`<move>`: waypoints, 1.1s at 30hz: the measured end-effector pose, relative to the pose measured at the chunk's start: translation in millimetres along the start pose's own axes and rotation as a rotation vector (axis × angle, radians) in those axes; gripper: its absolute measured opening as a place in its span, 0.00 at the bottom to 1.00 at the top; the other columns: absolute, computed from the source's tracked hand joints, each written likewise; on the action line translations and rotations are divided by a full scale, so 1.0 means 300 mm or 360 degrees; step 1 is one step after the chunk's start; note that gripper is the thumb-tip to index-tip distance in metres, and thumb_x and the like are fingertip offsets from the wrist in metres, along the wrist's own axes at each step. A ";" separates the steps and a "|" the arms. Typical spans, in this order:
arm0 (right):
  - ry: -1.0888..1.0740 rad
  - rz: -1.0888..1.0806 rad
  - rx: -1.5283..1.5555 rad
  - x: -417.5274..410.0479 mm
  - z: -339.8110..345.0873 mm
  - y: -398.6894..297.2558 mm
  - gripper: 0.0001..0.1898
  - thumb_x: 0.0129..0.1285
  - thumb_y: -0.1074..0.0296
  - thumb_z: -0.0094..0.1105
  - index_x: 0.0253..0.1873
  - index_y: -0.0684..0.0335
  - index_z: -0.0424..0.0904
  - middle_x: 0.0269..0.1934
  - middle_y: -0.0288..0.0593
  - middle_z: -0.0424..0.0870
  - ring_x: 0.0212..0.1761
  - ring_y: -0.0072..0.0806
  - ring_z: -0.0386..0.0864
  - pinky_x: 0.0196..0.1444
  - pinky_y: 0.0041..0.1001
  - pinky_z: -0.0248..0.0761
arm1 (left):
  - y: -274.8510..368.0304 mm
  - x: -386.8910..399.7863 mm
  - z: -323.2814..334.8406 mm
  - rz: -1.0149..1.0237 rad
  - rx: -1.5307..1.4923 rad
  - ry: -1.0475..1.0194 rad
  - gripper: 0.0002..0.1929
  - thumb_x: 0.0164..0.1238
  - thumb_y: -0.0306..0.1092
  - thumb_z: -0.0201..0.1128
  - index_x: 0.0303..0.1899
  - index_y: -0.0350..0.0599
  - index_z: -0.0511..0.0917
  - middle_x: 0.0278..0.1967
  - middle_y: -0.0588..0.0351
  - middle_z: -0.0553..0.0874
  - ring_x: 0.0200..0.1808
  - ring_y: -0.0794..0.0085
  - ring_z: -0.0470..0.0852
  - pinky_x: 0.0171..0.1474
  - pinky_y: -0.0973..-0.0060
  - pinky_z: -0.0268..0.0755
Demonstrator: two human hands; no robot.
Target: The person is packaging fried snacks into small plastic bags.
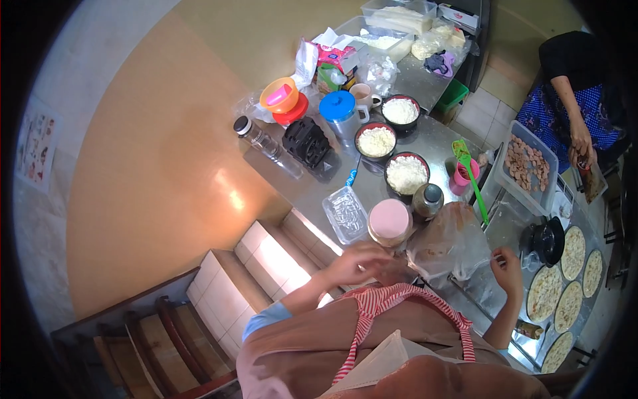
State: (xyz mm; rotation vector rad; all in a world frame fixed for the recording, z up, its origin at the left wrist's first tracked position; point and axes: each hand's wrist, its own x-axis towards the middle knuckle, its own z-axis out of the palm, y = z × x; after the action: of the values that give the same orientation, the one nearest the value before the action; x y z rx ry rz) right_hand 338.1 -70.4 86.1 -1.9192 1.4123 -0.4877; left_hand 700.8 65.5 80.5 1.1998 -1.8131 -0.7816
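A clear plastic bag [451, 244] with reddish-brown smears lies at the table's near edge, between my hands. My right hand [507, 269] pinches the right edge of this bag with its fingertips. On the other side my left hand [361, 262] is bent near the bag's left end; its fingers are blurred, so a hold is not clear. Just beyond that hand stands a jar with a pink lid [391, 219]. Beside it are a dark-lidded bottle [427, 200] and a clear plastic tray [345, 214] with white residue.
Black bowls of white crumbly food [407, 173], a blue-lidded pitcher [341, 117] and a pink cup [466, 173] with a green spatula [471, 182] stand farther back. Right are a tub of sliced sausage [527, 164], several topped pizza bases [544, 293] and another person [573, 99]. Stairs [249, 279] descend left.
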 end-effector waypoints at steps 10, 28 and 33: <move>0.0409 0.0219 -0.0082 0.047 -0.066 -0.111 0.10 0.56 0.78 0.47 0.44 0.63 0.71 0.39 0.40 0.74 0.34 0.23 0.71 0.32 0.20 0.64 | -0.333 0.389 -0.664 -0.0356 0.1044 0.0627 0.15 0.50 0.23 0.52 0.43 0.36 0.72 0.41 0.45 0.77 0.41 0.55 0.76 0.45 0.66 0.68; 0.0947 0.1044 -0.0106 -0.182 0.193 -0.395 0.15 0.59 0.76 0.46 0.52 0.66 0.69 0.36 0.39 0.73 0.32 0.20 0.67 0.36 0.20 0.63 | -1.175 0.993 -1.066 -0.2021 0.1897 -0.0391 0.19 0.61 0.42 0.46 0.54 0.52 0.69 0.50 0.49 0.74 0.54 0.61 0.71 0.50 0.63 0.65; 0.0847 0.1126 -0.0106 -0.168 0.218 -0.433 0.14 0.60 0.74 0.46 0.52 0.66 0.69 0.37 0.39 0.73 0.34 0.21 0.68 0.38 0.21 0.63 | -1.231 0.997 -1.147 -0.1872 0.1832 -0.0244 0.24 0.61 0.46 0.50 0.57 0.49 0.64 0.54 0.51 0.71 0.56 0.67 0.69 0.53 0.67 0.62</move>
State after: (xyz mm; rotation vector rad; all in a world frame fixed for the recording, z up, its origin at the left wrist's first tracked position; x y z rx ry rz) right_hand 451.8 18.6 139.3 -1.2337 2.3323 -0.6211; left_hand 1094.6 -366.0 26.2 3.1482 -1.5105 -0.3048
